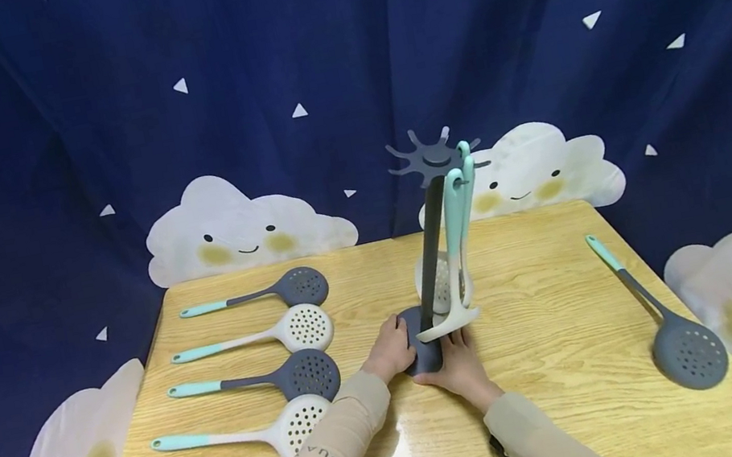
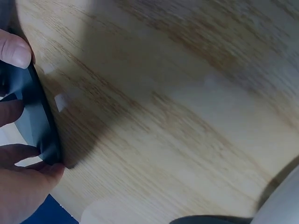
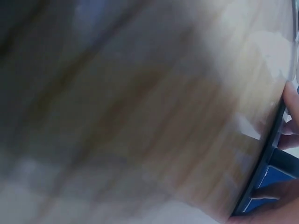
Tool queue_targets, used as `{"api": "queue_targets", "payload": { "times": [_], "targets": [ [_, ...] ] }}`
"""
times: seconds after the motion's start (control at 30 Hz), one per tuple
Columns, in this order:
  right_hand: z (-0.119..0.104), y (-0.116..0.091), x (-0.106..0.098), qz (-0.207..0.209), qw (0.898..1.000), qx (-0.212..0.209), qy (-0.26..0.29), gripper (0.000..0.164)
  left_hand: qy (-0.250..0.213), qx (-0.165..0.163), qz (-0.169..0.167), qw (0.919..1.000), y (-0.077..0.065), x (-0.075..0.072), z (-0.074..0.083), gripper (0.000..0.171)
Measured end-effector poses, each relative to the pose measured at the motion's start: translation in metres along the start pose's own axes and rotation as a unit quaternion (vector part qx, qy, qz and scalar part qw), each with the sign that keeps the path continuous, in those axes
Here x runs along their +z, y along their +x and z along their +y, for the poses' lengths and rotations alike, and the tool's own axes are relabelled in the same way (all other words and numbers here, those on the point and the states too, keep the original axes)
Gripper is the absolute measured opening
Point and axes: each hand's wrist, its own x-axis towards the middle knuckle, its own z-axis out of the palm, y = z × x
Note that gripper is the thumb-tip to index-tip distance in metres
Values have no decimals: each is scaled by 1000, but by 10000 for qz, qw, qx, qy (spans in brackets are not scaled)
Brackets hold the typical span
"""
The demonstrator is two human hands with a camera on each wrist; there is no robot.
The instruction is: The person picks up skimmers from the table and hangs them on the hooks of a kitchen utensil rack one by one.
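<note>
A dark utensil stand (image 1: 432, 249) leans slightly to the right, its round base (image 1: 426, 361) between my hands. My left hand (image 1: 388, 351) grips the base's left edge. My right hand (image 1: 460, 371) holds the near right edge, thumb and fingers spread along the rim. Both wrist views show fingers pinching the dark base rim (image 2: 42, 107). From the stand's hooked top (image 1: 430, 157) hang white utensils with turquoise handles. The front one (image 1: 457, 317) has a shallow head seen edge-on; behind it a perforated white skimmer (image 1: 443, 280) is partly hidden.
On the table's left lie a dark skimmer (image 1: 303, 285), a white skimmer (image 1: 305, 327), another dark skimmer (image 1: 311, 373) and another white one (image 1: 301, 424), partly behind my left sleeve. A further dark skimmer (image 1: 689, 351) lies near the right edge. A blue curtain (image 1: 277, 56) hangs behind.
</note>
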Motion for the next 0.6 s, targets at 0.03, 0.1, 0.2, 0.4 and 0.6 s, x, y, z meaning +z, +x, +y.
{"api": "queue_targets", "payload": {
  "times": [0.03,0.1,0.2,0.4,0.6],
  "targets": [
    [0,0,0,-11,10000,-3,12,112,-5,-21,-5,10000,0,0,1,58],
    [0,1,-1,-44,10000,-5,7,112,-5,-44,-5,10000,0,-1,1,58],
    [1,1,-2,-70,10000,-42,-36,111,-12,-58,-2,10000,-1,0,2,58],
    [2,1,-4,-97,9998,-164,-63,111,-35,-67,17,10000,-2,1,2,58],
    [5,1,-4,-160,9994,-322,-7,110,-28,-96,134,9999,-3,6,3,61]
  ]
}}
